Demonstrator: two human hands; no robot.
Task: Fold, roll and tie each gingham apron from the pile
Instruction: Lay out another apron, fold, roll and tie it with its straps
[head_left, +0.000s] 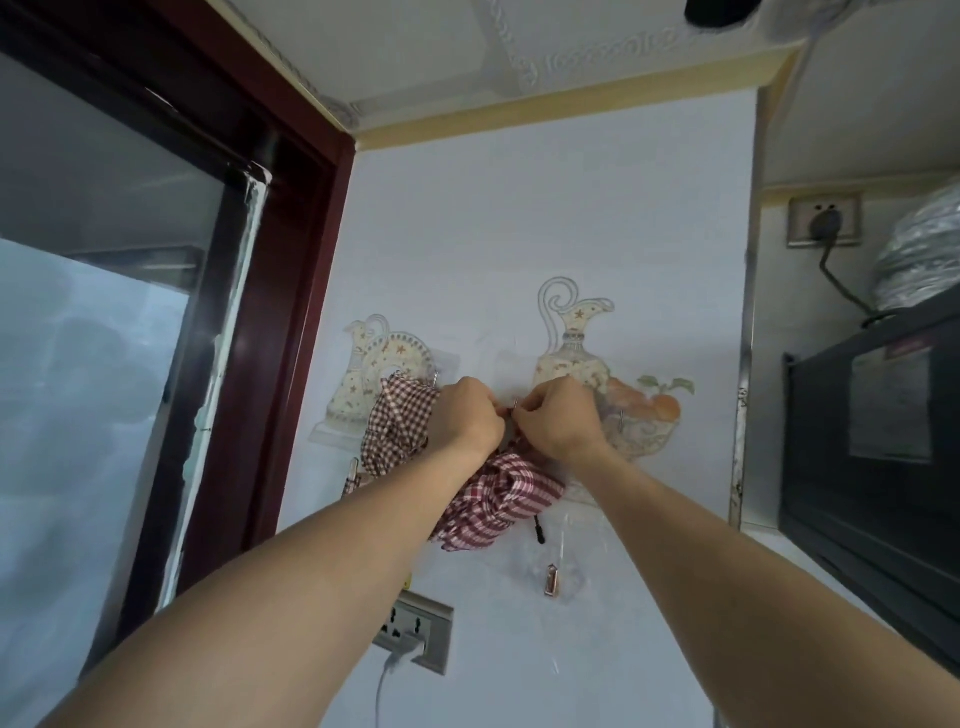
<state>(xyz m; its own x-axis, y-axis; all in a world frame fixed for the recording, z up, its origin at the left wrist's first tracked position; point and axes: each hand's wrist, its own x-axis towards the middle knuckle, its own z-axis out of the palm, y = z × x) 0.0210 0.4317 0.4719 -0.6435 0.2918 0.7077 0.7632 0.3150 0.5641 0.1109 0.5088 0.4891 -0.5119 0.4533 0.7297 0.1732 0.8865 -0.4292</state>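
The fingers (488, 410) of the left hand (462, 415) are curled beside a thin metal wall hook (515, 404); those of the right hand (558, 415) are pinched just right of it, apparently on a strap, though this cannot be confirmed. Hanging or unhooking is judged to be in hand; folding comes next. The red-and-white gingham cotton apron (498, 499) is bunched below the hook, with a second gingham bundle (397, 423) left of it.
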